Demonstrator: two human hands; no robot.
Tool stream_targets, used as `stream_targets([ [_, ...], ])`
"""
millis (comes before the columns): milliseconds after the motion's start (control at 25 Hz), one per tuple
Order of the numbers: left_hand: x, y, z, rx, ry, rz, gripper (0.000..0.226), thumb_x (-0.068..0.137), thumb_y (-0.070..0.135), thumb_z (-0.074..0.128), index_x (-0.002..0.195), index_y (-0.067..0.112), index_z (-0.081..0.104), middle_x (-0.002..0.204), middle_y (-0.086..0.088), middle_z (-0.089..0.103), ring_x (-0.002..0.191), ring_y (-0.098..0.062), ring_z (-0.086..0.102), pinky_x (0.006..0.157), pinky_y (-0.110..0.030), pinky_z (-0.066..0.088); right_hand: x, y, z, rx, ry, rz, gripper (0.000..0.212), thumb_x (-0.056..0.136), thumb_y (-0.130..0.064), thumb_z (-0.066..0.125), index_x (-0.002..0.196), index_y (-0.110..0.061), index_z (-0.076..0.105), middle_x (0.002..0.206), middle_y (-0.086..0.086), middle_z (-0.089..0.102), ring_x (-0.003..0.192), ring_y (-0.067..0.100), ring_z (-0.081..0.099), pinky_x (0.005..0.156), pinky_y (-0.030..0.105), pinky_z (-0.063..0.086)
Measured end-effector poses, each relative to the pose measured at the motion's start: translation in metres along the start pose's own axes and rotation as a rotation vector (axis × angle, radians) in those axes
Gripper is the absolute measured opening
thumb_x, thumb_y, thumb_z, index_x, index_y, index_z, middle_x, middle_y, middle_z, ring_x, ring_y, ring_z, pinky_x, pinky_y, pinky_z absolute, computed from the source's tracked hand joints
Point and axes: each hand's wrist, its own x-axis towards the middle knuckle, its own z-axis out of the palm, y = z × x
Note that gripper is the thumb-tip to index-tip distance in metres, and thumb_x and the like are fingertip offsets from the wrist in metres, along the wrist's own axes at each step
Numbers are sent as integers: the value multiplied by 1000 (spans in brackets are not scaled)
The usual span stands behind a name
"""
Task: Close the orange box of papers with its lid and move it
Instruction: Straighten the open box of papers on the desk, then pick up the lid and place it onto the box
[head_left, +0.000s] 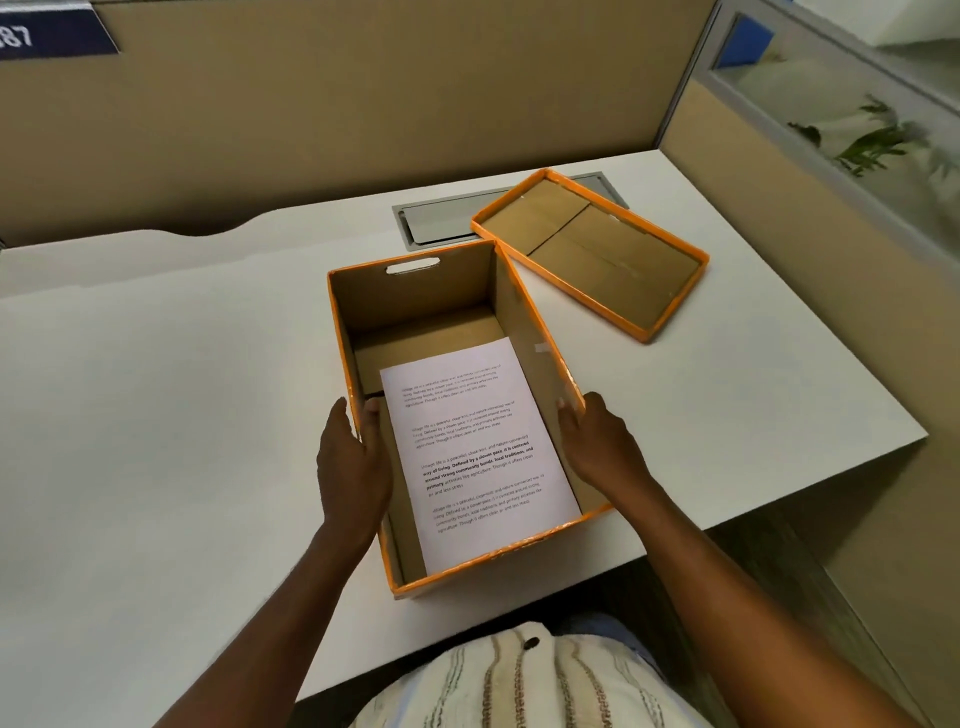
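Observation:
An open orange box (415, 296) with brown cardboard inside stands on the white desk near its front edge. Printed white papers (475, 447) lie flat on its bottom. My left hand (350, 457) grips the box's left wall, thumb outside and fingers over the rim. On the opposite side my right hand (597, 441) holds the right wall the same way. The orange lid (592, 249) lies upside down on the desk behind and to the right of the box, apart from it.
The white desk (156, 415) ends at the right and front edges. A grey cable hatch (436, 221) is set in the desk behind the box. Tan partition walls (363, 104) enclose the back and right. A plant (878, 135) shows behind glass.

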Motion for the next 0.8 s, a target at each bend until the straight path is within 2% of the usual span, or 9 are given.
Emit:
stream_targets([
  [80,-4,8,-3,72,-19,7,73,89,58,28,146,11,27,153,-14,33,139,-34,34,110,-51,31,3,1,-6,70,-71,39,57,92,-60,26,119,-14,45,111,12,64,94,28,61,83,39,48],
  [160,-9,20,-11,266,-3,23,83,84,63,26,146,9,25,155,-19,25,142,-37,24,111,-53,27,8,2,-10,81,-84,56,65,89,-67,20,124,-17,43,115,10,62,103,29,58,94,48,44],
  [240,-13,45,-12,502,29,34,84,83,67,28,141,6,34,153,-24,25,142,-42,20,110,-57,27,21,8,-18,43,-44,41,70,88,-68,17,130,-18,40,125,10,60,115,32,55,101,53,37],
  [280,-17,62,-9,547,53,64,82,83,67,29,136,6,41,150,-24,31,139,-43,25,109,-58,30,29,13,-24,31,-25,18,70,88,-68,17,131,-18,40,128,9,58,118,32,53,102,54,35],
  [400,-35,122,18,404,106,256,69,87,64,28,112,8,60,123,-15,61,114,-30,54,94,-48,46,59,32,-44,17,-12,-63,66,91,-63,20,131,-15,41,131,10,57,118,32,54,99,52,36],
  [480,-47,161,50,279,51,339,62,90,60,32,103,10,67,104,-6,69,97,-21,61,77,-37,50,80,49,-57,-6,-7,-115,63,92,-60,25,130,-13,42,131,11,57,119,33,53,97,51,37],
  [560,-53,191,91,198,-102,312,53,91,56,39,94,12,68,86,2,65,80,-14,58,61,-25,41,103,65,-69,-39,2,-159,59,93,-56,29,129,-11,43,131,12,56,119,34,52,95,50,38],
  [680,-46,215,162,189,-310,196,47,92,49,46,82,8,66,74,-2,58,70,-18,53,64,-26,37,143,86,-86,-94,2,-187,55,94,-52,33,127,-9,44,130,15,55,120,36,50,94,50,38],
  [800,-19,219,213,151,-389,8,52,93,43,48,55,10,37,54,-8,37,54,-22,39,57,-31,30,181,101,-96,-125,22,-208,53,94,-49,36,121,-4,46,124,19,56,115,39,51,90,47,41],
])
